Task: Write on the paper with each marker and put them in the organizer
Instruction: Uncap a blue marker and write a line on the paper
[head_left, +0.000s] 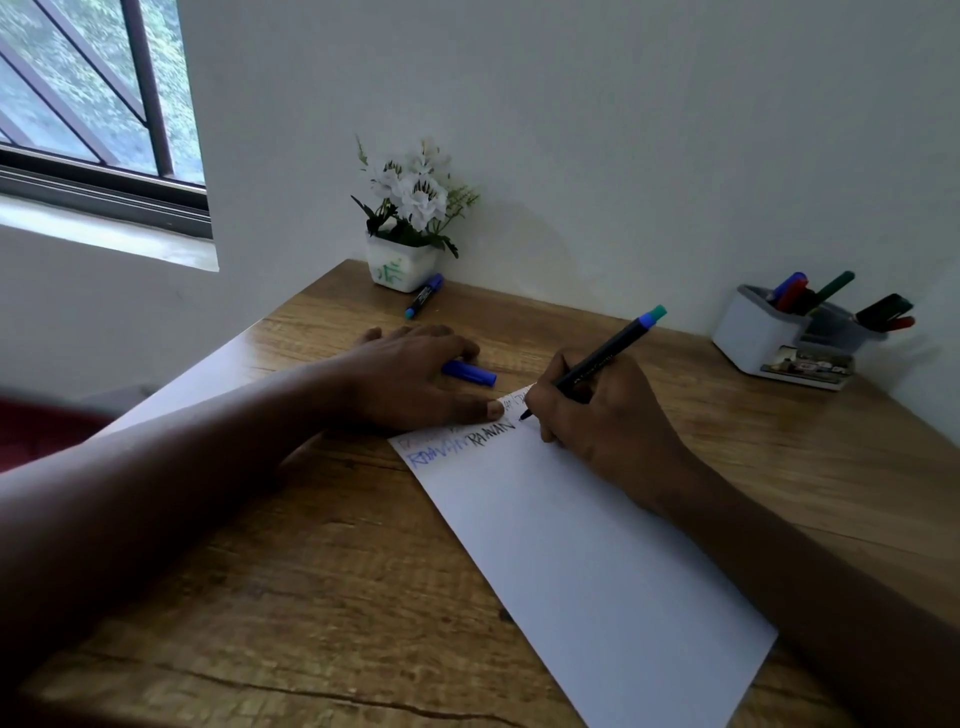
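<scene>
The right hand (597, 415) is curled round a black-barrelled marker (602, 358) in a writing grip. The marker's tip touches the white paper (571, 545) near the sheet's far edge, and its blue and teal end points up and away. The left hand (415, 379) lies flat with its fingers straight, holding nothing, and its thumb presses on the paper's far edge just beside the marker tip. A blue cap (470, 373) lies on the wooden table (311, 571) just beyond that edge, partly under the left fingers. Along the paper's far edge run words in blue and black ink (457, 447). Beyond the paper, towards the wall, a second marker (423, 297) with a blue cap lies beside a white pot of white flowers (400, 267). Well to the right of the paper's far end stands a white organizer (748, 332) holding several markers (834, 288). A window (93, 104) is up on the left.
</scene>
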